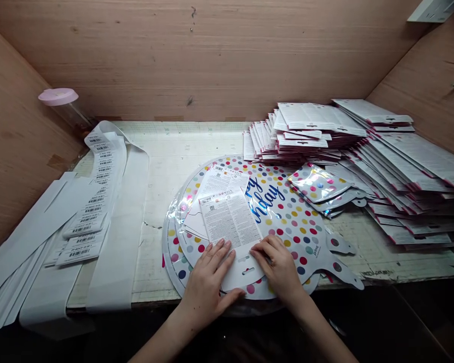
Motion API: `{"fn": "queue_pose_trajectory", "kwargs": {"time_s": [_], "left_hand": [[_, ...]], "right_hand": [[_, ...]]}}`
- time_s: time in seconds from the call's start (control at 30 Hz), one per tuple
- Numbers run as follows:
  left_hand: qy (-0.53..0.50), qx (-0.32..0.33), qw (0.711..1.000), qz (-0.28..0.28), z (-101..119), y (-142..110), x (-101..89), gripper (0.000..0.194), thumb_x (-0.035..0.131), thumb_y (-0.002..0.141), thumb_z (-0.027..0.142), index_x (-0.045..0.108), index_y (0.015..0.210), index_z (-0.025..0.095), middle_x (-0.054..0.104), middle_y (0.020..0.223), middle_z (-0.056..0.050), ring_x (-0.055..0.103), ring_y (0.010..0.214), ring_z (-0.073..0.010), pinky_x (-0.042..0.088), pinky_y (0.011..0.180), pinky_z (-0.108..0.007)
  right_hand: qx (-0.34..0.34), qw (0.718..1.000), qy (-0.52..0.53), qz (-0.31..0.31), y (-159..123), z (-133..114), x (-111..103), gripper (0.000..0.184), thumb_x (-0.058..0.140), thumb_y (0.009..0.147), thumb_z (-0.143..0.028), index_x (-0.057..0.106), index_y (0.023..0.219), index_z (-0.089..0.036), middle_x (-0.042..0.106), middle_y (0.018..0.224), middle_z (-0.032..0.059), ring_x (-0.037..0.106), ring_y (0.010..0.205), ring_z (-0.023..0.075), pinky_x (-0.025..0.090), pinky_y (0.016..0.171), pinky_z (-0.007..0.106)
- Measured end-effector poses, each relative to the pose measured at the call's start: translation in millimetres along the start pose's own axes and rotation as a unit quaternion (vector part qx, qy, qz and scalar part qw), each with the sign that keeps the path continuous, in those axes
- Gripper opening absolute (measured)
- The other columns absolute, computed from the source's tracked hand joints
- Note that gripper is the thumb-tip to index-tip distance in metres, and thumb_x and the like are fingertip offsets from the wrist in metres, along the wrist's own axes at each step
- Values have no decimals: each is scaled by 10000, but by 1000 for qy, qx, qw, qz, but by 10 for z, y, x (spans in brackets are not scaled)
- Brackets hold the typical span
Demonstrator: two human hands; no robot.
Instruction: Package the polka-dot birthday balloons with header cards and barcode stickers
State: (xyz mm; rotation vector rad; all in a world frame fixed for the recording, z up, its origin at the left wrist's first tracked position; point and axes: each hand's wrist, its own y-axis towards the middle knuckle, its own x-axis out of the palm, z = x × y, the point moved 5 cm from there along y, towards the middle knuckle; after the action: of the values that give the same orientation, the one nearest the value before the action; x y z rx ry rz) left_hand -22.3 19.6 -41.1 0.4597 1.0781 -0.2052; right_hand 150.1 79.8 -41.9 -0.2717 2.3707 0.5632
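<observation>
Spread left hand (208, 287) and spread right hand (276, 267) are pressing one white printed card (230, 222) onto one round polka-dot foil balloon (295, 227) near the white table edge (155, 301).

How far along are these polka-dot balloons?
Done: carded packs stacked back right. In hand: left hand and right hand rest on a printed card atop a polka-dot foil balloon. Remaining: barcode labels lying at far left.
</observation>
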Motion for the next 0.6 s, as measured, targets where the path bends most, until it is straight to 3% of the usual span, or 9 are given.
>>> {"fn": "queue_pose_trajectory", "kwargs": {"time_s": [0.13,0.23,0.3,0.37,0.43,0.47,0.53,0.6], "left_hand": [[-47,-30,998,-7,-11,-6,18,665,651,837,472,476,1411,184,497,1444,-155,406,1371,-359,340,1123,-575],[-71,-48,996,-25,-27,-25,25,800,646,826,521,339,1496,209,479,1461,-145,377,1391,-349,299,1146,-565],[-83,-49,995,-36,-39,-30,29,905,663,800,555,251,1527,209,442,1488,-146,346,1409,-348,276,1155,-562],[-94,-43,994,-45,-56,-31,28,925,679,779,573,267,1522,209,413,1506,-148,328,1415,-358,257,1159,-569],[-110,-23,992,-53,-68,-41,23,848,681,789,557,349,1491,217,426,1496,-145,340,1407,-363,258,1154,-576],[-123,-9,991,-56,-69,-56,18,785,676,807,529,387,1472,226,447,1482,-139,356,1399,-359,268,1150,-576],[-148,26,987,-52,-56,-104,-2,645,667,848,438,458,1428,246,505,1439,-125,394,1379,-349,299,1139,-569],[-151,61,986,-32,-16,-164,-30,500,640,888,323,532,1370,246,572,1379,-118,446,1348,-335,323,1132,-555]], "right_hand": [[-27,996,-86,-19,52,-26,108,173,456,946,-154,540,798,-188,551,811,55,516,786,196,445,715,336],[-59,986,-153,-28,-8,-110,103,189,417,953,-163,526,801,-190,551,813,64,503,754,201,425,696,346],[-92,983,-140,-77,-126,-221,27,192,393,952,-145,526,824,-196,559,824,56,516,766,197,425,709,342],[-124,971,-96,-178,-295,-343,-88,160,414,943,-141,534,862,-208,580,858,41,543,798,185,442,762,340],[-141,952,-59,-265,-455,-425,-240,99,512,920,-206,532,825,-224,594,849,20,559,781,171,463,784,333],[-138,949,-50,-279,-500,-437,-322,126,570,899,-250,523,784,-227,591,825,15,558,757,168,474,759,324],[-115,959,-48,-255,-508,-407,-444,181,652,857,-309,523,763,-224,590,823,26,558,760,176,487,710,314],[-106,968,-50,-220,-468,-355,-444,131,669,851,-304,579,887,-217,607,917,58,566,846,200,499,731,328]]}}
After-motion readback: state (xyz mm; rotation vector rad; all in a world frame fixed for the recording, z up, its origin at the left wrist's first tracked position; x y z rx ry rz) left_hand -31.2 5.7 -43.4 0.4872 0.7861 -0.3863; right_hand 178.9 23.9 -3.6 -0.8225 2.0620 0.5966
